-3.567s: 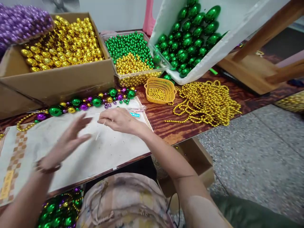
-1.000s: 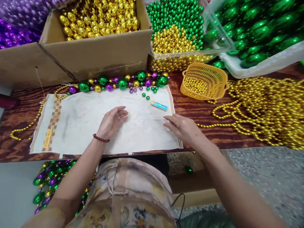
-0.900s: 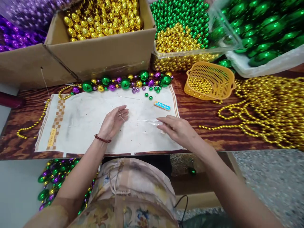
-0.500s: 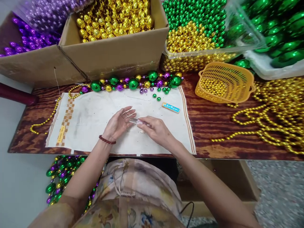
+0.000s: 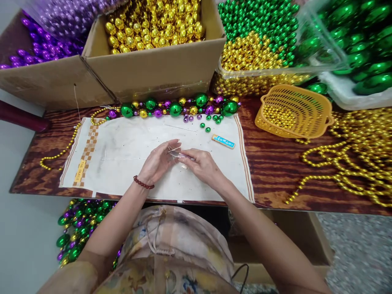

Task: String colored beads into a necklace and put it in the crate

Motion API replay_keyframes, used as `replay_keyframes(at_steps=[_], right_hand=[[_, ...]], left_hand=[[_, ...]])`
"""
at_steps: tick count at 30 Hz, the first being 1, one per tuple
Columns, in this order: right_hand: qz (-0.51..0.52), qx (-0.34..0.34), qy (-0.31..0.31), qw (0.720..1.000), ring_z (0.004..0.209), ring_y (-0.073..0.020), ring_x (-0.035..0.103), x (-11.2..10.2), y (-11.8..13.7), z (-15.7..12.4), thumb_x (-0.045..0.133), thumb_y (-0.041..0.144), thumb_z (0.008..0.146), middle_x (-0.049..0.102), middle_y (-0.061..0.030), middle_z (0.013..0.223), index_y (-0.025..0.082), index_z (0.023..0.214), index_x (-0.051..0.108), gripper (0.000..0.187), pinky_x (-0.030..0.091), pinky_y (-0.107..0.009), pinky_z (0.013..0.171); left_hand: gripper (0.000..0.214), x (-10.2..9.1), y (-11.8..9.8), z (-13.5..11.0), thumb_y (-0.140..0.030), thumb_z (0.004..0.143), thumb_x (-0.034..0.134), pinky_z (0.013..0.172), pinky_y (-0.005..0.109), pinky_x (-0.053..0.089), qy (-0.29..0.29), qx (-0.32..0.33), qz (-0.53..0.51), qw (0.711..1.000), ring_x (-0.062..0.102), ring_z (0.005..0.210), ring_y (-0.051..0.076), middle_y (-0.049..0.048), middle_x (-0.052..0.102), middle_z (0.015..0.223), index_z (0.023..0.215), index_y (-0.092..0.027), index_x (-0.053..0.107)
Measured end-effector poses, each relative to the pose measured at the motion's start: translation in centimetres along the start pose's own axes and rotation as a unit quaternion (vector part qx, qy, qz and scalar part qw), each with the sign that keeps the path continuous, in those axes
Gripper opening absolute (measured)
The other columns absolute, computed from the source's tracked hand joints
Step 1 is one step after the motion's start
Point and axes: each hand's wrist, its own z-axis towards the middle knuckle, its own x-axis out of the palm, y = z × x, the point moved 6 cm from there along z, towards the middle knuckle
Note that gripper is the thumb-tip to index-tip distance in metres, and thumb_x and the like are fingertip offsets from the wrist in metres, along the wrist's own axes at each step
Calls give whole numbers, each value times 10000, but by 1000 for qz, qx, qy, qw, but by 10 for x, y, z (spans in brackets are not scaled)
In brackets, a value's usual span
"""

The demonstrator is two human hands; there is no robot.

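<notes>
Over the white cloth (image 5: 122,171), my left hand (image 5: 157,161) is cupped palm inward, with pale thread (image 5: 173,148) looped across its fingers. Part of its grip is hidden behind the palm. My right hand (image 5: 203,165) is closed around small thread snips (image 5: 184,155), whose metal blades point left to the thread at my left fingers. A small whitish bit (image 5: 184,166) lies on the cloth below the snips. Behind my hands stretches a strand of green, gold and purple beads (image 5: 175,109), with loose green beads (image 5: 208,129) and purple beads (image 5: 190,119) near it.
A blue-and-orange packet (image 5: 223,141) and a thin needle-like wire (image 5: 180,128) lie on the cloth. To the right are a yellow basket (image 5: 315,122) with gold beads and gold bead strands (image 5: 324,177). Cardboard boxes (image 5: 159,69) and a clear bin (image 5: 260,73) of beads line the back.
My left hand has turned more edge-up, its fingers drawn closer to the snips. The whole view has shifted slightly. The end of a gold strand at right appears moved toward the table's front edge.
</notes>
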Motion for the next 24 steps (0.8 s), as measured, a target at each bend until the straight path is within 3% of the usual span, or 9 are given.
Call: replay_keyframes(at_steps=[3, 6, 8, 11, 14, 17, 20, 22, 24], right_hand=[[23, -9, -8, 1000, 855, -212, 683, -1, -2, 0, 553, 243, 956, 751, -54, 933, 206, 995, 760, 214, 495, -300, 769], [4, 0, -14, 1000, 862, -221, 695, -11, -15, -7, 559, 273, 954, 759, -59, 942, 200, 1015, 756, 219, 505, -308, 768], [-54, 24, -12, 998, 876, -236, 701, -24, -29, -16, 573, 295, 949, 761, -73, 973, 187, 1046, 746, 225, 506, -317, 757], [-190, 78, -58, 977, 979, -276, 695, -54, -48, -34, 593, 315, 948, 746, -104, 1110, 184, 1162, 702, 273, 500, -342, 774], [-292, 119, -98, 944, 1034, -287, 679, -76, -55, -46, 584, 336, 963, 733, -87, 1166, 224, 1178, 678, 260, 482, -332, 734], [-351, 127, -88, 924, 1031, -284, 660, -80, -54, -48, 570, 338, 978, 733, -87, 1126, 213, 1132, 680, 227, 450, -324, 705], [-413, 113, -57, 902, 1038, -299, 621, -76, -51, -45, 576, 317, 977, 715, -129, 1111, 178, 1127, 687, 233, 427, -357, 785], [-439, 101, -26, 892, 1039, -315, 596, -77, -50, -46, 597, 323, 966, 705, -142, 1129, 177, 1146, 691, 250, 410, -389, 832], [-444, 92, -21, 891, 1036, -327, 582, -88, -50, -52, 604, 336, 961, 694, -144, 1163, 183, 1174, 687, 275, 409, -413, 842]], left_hand=[[296, 2, 1, 0, -380, 863, 689, 933, 342, 488, 2, 2, 19, 1000, 607, 1098, 214, 106, 660, 1263, 1076, -181, 743], [263, -8, -7, 1, -384, 860, 690, 970, 347, 467, -38, 47, 68, 996, 579, 1169, 226, 94, 646, 1308, 1031, -196, 757], [236, -18, -22, -2, -389, 878, 664, 975, 336, 462, -95, 116, 122, 981, 557, 1220, 224, 75, 651, 1311, 1012, -219, 757], [200, -28, -54, -20, -376, 923, 592, 963, 313, 472, -195, 251, 164, 934, 569, 1215, 192, 38, 682, 1239, 983, -256, 741], [202, -12, -74, -48, -369, 940, 552, 906, 318, 507, -209, 318, 179, 907, 644, 1029, 172, 28, 708, 1030, 953, -262, 723], [237, 27, -69, -74, -415, 935, 568, 832, 357, 524, -133, 304, 228, 915, 645, 839, 191, 38, 685, 844, 940, -256, 743], [271, 76, -34, -86, -399, 959, 551, 820, 384, 506, 47, 226, 310, 922, 635, 844, 226, 75, 703, 864, 960, -242, 772], [284, 106, -3, -88, -354, 987, 511, 855, 384, 482, 190, 181, 362, 894, 629, 916, 234, 97, 710, 932, 995, -236, 770], [306, 127, 27, -87, -326, 1009, 467, 872, 370, 459, 279, 178, 412, 849, 608, 937, 222, 103, 695, 946, 1000, -222, 755]])
